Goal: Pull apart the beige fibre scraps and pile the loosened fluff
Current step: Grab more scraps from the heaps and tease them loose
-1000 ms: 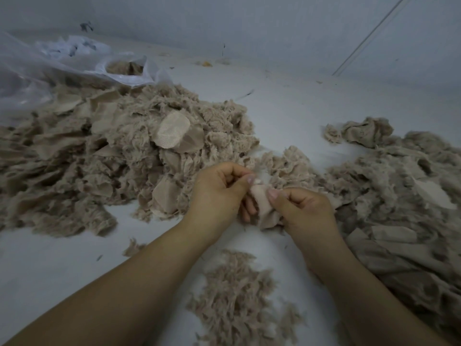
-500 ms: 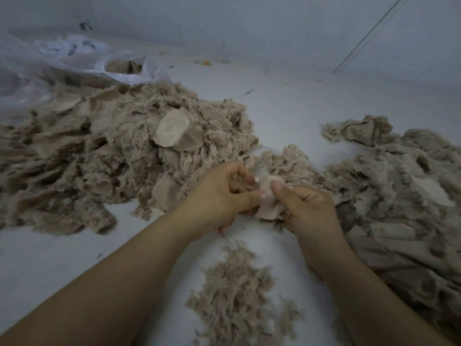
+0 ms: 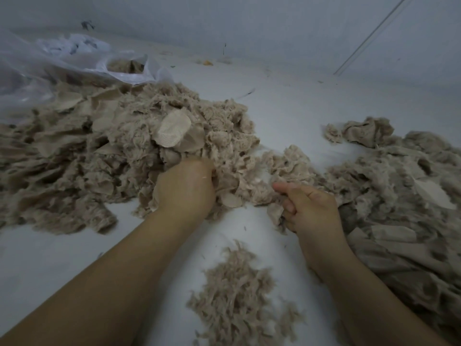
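Plastic bag (image 3: pixel 74 63): behind big heap, holding scraps.
Big heap (image 3: pixel 99 151): beige scraps and fluff, on white floor (image 3: pixel 287 108).
Left hand (image 3: pixel 185 188): pushed into big heap's near edge, fingers buried, grip not discernible.
Small fluff pile (image 3: pixel 239 293): in front of big heap, between forearms.
Right hand (image 3: pixel 309 208): apart from left, right of big heap, fingers curled round a scrap (image 3: pixel 275 212).
Second heap (image 3: pixel 399 196): far right.

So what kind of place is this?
Probably a workshop floor for sorting textile waste: heaps of beige fibre scraps, a small pile of loosened beige fluff and a clear plastic bag on a plain white surface.
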